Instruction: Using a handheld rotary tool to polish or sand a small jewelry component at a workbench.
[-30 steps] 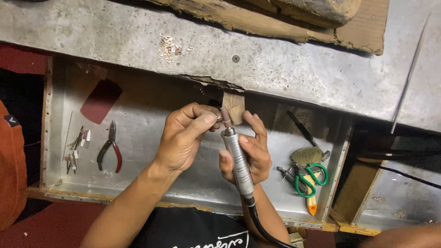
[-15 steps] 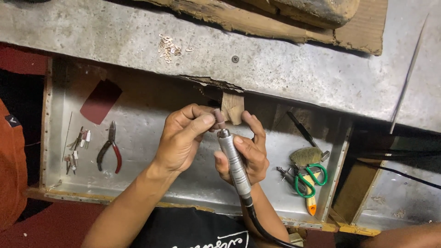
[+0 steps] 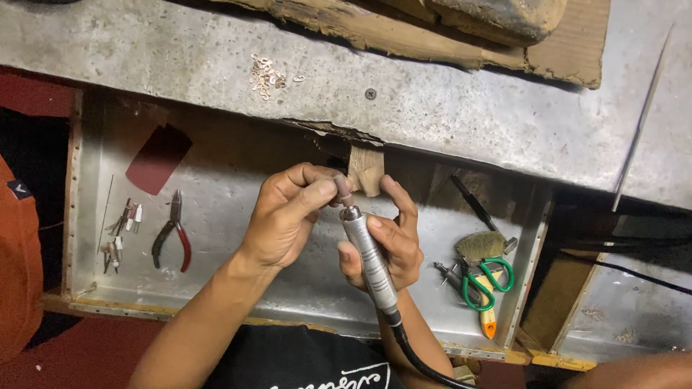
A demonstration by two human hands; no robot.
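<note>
Down in the head view, the right hand (image 3: 389, 248) is wrapped around a silver rotary handpiece (image 3: 369, 256), which runs slantwise from its black cable (image 3: 422, 364) at the near edge up to a small brownish tip (image 3: 342, 191) at the far end. The left hand (image 3: 288, 216) is curled shut just left of that tip, thumb and forefinger pinched together right against it; whatever small piece they may be pinching is too hidden to tell. Both hands sit in front of a wooden bench pin (image 3: 366, 169) that juts out from the edge of the grey metal surface (image 3: 468, 108).

Beneath the hands lies a metal tray (image 3: 231, 180). On its left side rest red-handled pliers (image 3: 171, 232), a few small burs and bits (image 3: 119, 230) just left of them, and a dark red sheet (image 3: 158, 158) farther off. On the right side of the tray, well apart from the hands, lie green-handled scissors (image 3: 486, 281), a small brush (image 3: 481, 245) touching them, and an orange-tipped tool (image 3: 489, 323) nearer the front. A little heap of tiny pale rings (image 3: 265, 73) sits on the surface, far left of the pin.
</note>
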